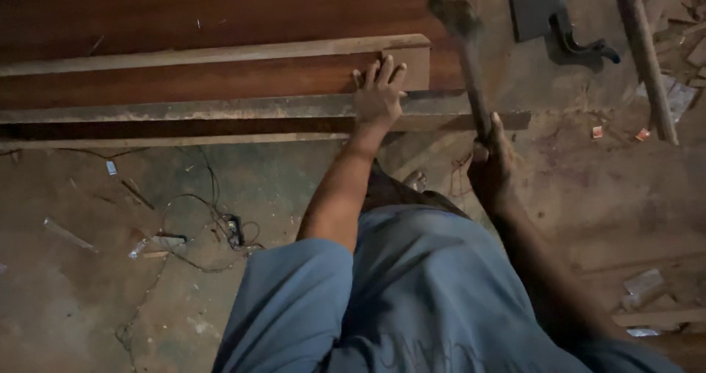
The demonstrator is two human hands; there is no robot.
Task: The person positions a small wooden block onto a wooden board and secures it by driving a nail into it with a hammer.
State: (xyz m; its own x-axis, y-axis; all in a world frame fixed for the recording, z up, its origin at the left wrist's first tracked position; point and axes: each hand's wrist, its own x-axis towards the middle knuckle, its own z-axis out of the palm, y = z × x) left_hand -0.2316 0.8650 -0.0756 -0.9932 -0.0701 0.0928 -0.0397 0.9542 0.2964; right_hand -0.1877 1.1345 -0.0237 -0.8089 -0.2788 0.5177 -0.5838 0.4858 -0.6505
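My left hand (378, 93) lies flat, fingers spread, on the right end of a long reddish wooden plank (184, 79) that rests on a grey timber rail (184, 110) on the floor. My right hand (491, 165) grips the wooden handle of a hammer (471, 64). Its dark head is raised and blurred, above and to the right of the plank's end. My blue shirt fills the lower middle of the view.
A wide dark red board (220, 9) lies beyond the plank. A dark metal tool with a curved handle (559, 20) and a wooden pole (647, 57) lie at upper right. A tangled black cable (220, 229) and scraps litter the dusty floor at left; offcuts (654, 299) lie at right.
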